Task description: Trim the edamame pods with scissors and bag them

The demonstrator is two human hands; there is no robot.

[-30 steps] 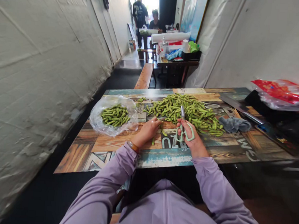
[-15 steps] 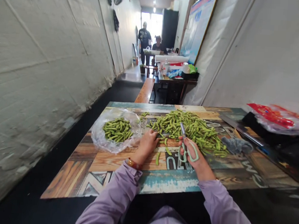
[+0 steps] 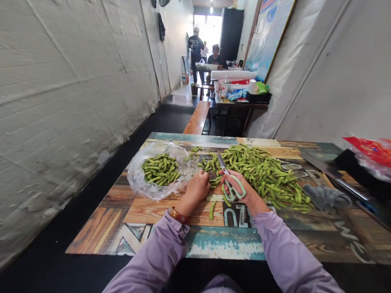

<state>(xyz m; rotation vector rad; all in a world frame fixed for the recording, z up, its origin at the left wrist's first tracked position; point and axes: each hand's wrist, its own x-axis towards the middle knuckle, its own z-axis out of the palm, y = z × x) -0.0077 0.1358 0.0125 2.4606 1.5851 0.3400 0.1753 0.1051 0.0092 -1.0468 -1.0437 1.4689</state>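
Note:
My right hand (image 3: 246, 192) is closed round the pale green handles of a pair of scissors (image 3: 234, 189), whose blades point up and to the left over the pods. Just left of them, my left hand (image 3: 197, 187) rests low over the table with its fingers curled together; what they pinch, if anything, is hidden. A large heap of green edamame pods (image 3: 263, 173) spreads beyond and right of my right hand. Left of my left hand lies a clear plastic bag (image 3: 135, 178) with more pods (image 3: 160, 168) in it. One loose pod (image 3: 212, 210) lies nearer me.
A long knife (image 3: 327, 176) and a crumpled grey cloth (image 3: 327, 198) lie on the right of the patterned table (image 3: 144, 210). Red and clear packaging (image 3: 379, 152) sits at the far right. Beyond stand a bench (image 3: 197, 117), a cluttered table (image 3: 241, 104) and several people (image 3: 195, 48).
My right hand has moved left with the scissors, bringing the blades closer to my left hand. The whole view has shifted slightly. Another person now shows near the doorway.

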